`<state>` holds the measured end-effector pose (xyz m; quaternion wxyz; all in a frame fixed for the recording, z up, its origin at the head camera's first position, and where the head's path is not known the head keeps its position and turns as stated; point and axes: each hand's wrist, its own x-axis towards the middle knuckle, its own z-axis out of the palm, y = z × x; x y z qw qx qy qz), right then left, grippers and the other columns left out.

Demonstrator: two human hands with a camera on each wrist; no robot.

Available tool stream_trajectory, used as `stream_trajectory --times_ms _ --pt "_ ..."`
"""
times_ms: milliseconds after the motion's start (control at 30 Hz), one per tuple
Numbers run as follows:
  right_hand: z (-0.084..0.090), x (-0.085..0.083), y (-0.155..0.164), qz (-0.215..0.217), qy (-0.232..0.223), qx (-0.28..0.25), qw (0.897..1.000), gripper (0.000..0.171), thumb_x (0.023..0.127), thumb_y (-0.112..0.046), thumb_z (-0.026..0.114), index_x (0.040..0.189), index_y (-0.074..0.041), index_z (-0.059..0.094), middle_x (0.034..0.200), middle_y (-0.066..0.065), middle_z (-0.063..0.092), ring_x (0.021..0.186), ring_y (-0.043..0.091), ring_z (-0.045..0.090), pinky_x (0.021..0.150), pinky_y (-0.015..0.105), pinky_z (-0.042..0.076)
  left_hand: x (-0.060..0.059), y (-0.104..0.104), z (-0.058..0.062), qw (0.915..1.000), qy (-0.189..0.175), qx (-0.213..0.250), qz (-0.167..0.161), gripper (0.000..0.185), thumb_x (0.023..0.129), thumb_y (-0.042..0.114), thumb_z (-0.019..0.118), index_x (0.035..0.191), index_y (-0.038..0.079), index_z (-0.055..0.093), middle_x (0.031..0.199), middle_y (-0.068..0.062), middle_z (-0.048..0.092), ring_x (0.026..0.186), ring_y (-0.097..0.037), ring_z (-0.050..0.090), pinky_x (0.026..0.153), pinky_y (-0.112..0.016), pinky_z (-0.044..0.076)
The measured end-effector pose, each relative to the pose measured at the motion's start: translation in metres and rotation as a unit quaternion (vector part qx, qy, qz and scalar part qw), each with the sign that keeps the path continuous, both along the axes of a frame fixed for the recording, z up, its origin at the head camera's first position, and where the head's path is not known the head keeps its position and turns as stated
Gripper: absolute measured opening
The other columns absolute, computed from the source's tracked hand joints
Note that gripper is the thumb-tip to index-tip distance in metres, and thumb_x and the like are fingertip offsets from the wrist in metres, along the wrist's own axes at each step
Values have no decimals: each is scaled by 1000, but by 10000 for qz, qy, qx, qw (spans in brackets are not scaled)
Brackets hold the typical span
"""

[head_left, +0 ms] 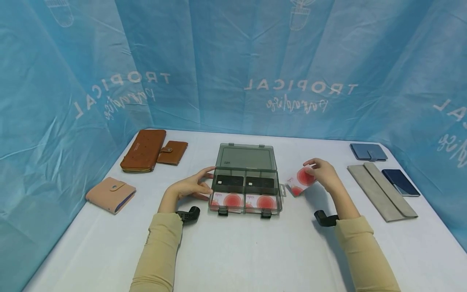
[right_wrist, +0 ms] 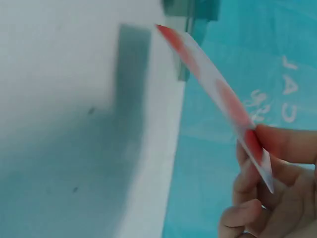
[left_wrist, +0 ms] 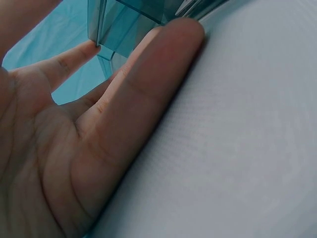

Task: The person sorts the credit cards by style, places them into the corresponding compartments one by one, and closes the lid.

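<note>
- Two hands of mine flank the clear plastic box point(head_left: 246, 190), which sits open on the white table point(head_left: 233, 251) with its lid tipped up at the far side.
- My left hand point(head_left: 193, 187) rests against the box's left wall, fingers straight and relaxed, holding nothing; in the left wrist view one fingertip point(left_wrist: 89, 48) touches the box's corner point(left_wrist: 106, 25).
- My right hand point(head_left: 322, 174) is just right of the box, pinching a white card with red circles point(head_left: 300, 181) between thumb and fingers, tilted up off the table.
- In the right wrist view that card point(right_wrist: 218, 94) shows edge-on, with my thumb point(right_wrist: 287, 144) on top of it.
- Inside the box, two dark cards point(head_left: 244, 182) lie in the far compartments and two red-circle cards point(head_left: 244, 201) in the near ones.
- Far left of the box lie a long brown wallet point(head_left: 143, 150), a small brown wallet point(head_left: 172, 152) and, nearer me, a pink wallet point(head_left: 110, 194).
- Far right of the box lie a blue wallet point(head_left: 368, 151), a grey pouch point(head_left: 381, 190) and a dark navy wallet point(head_left: 400, 182).
</note>
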<state>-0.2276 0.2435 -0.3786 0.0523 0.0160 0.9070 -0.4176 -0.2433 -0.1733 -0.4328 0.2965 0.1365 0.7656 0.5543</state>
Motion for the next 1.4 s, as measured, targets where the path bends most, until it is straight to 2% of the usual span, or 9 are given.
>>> stream_trajectory --times_ms 133,233,333,533,733,900,1100,1300,1400 --pt "9 6 -9 -145 140 -755 9969 35 94 -17 52 122 4 50 109 19 52 88 22 50 70 24 46 1 0 1 10000 -12 27 8 93 80 12 72 149 24 10 147 -18 17 91 -19 59 84 -41 52" --pt "15 11 -21 77 -90 -1306 9914 36 92 -18 56 120 3 48 99 10 52 81 16 48 65 22 44 1 0 0 10000 -13 37 20 93 80 12 71 149 24 10 147 -18 17 91 -19 59 84 -42 52" --pt "14 17 -37 476 -217 -1469 9878 33 89 -12 60 115 3 48 95 7 54 79 15 50 65 24 45 1 0 0 10000 -21 43 18 93 80 12 71 149 24 10 147 -18 18 92 -19 59 84 -42 52" --pt "0 28 -66 1412 77 -943 9854 31 83 2 61 114 -1 57 106 16 57 83 20 58 74 37 51 1 0 0 10000 -12 12 8 93 80 13 72 149 24 10 147 -18 18 92 -19 59 84 -41 52" --pt "-12 37 -84 2001 265 -9 9794 26 81 5 64 102 -10 65 94 7 57 70 15 57 61 28 47 1 0 0 10000 -43 7 29 93 80 13 72 149 25 11 147 -17 18 92 -19 59 85 -41 52" --pt "-15 41 -89 2166 646 723 9714 18 83 -3 66 98 -14 67 81 -1 54 67 14 48 57 28 40 0 0 0 10000 -38 11 9 93 80 13 72 149 24 10 147 -17 18 92 -19 59 84 -40 53" --pt "-16 42 -90 2370 957 1178 9596 12 86 -9 64 96 -14 67 73 -5 55 65 12 47 58 27 42 0 -1 -1 10000 -26 29 -8 94 80 14 72 149 24 10 147 -18 17 91 -19 59 83 -40 53" --pt "-20 43 -91 2333 1438 1693 9467 13 81 -5 68 91 -13 69 83 -1 57 72 12 51 62 27 46 -1 -1 -1 10000 11 -23 -1 94 79 14 73 149 24 10 147 -18 18 90 -19 60 84 -41 53" --pt "-18 42 -90 2436 1640 1919 9365 13 79 -4 70 90 -11 71 85 2 58 75 16 52 64 29 47 -1 -1 -1 10000 10 -31 -3 94 80 13 72 149 25 10 148 -18 18 91 -19 60 83 -41 53"
